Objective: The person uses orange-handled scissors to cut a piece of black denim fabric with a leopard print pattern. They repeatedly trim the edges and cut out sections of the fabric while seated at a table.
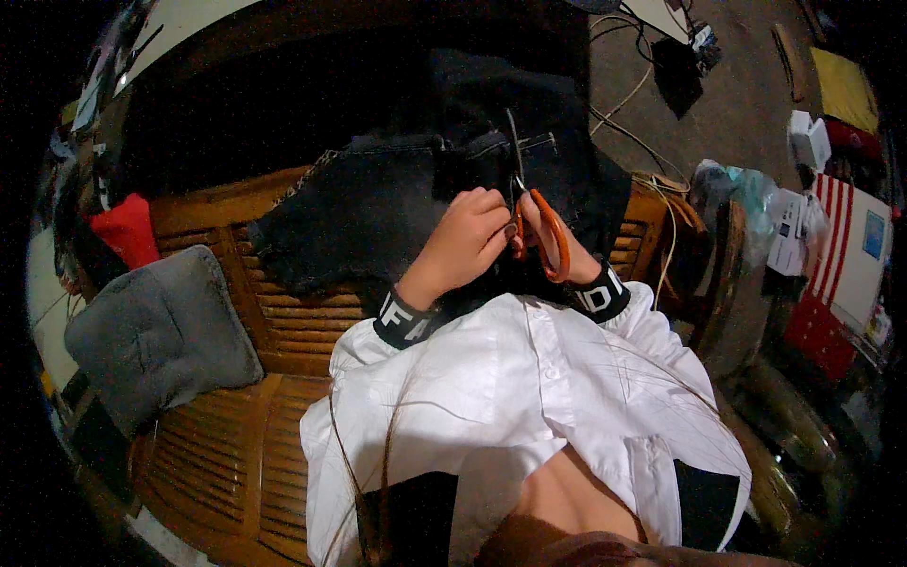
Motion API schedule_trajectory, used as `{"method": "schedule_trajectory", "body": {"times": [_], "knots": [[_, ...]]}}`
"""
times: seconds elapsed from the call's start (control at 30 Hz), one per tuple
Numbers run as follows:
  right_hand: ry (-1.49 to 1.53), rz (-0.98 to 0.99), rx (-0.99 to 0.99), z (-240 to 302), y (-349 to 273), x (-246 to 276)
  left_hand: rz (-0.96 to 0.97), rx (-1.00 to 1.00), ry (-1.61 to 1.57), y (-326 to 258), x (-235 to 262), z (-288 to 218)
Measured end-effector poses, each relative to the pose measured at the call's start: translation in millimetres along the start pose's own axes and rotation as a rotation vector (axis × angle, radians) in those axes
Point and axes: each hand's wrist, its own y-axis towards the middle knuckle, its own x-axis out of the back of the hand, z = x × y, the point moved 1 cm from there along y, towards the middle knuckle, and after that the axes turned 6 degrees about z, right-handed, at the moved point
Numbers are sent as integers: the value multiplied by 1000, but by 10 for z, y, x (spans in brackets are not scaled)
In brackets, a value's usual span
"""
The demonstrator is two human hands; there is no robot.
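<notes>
My right hand (573,253) is closed round the orange handles of a pair of scissors (554,227). The dark metal blades point away from me, over a dark denim garment (368,194). Just left of the handles, my left hand (460,241) is closed, its fingers curled toward the scissors. What those fingers grip, if anything, is hidden. The denim spreads across my lap and the bench, with a frayed edge at its left and a pale seam line near the blades.
I sit on a slatted wooden bench (307,326). A grey cushion (161,331) and a red cloth (128,230) lie to the left. Cables (635,137) run along the floor at the far right, near a plastic bag (746,194) and a red-and-white striped box (846,246).
</notes>
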Motion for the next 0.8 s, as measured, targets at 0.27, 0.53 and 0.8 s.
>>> {"method": "schedule_trajectory", "body": {"times": [0.27,0.53,0.8], "knots": [[-34,49,-148,110,-29,-26,-35,-17,-116,-86,38,-23],[48,39,-145,72,-36,-33,-231,139,126,-131,145,36],[-24,22,-161,59,-72,-129,-449,360,554,-58,190,67]]}}
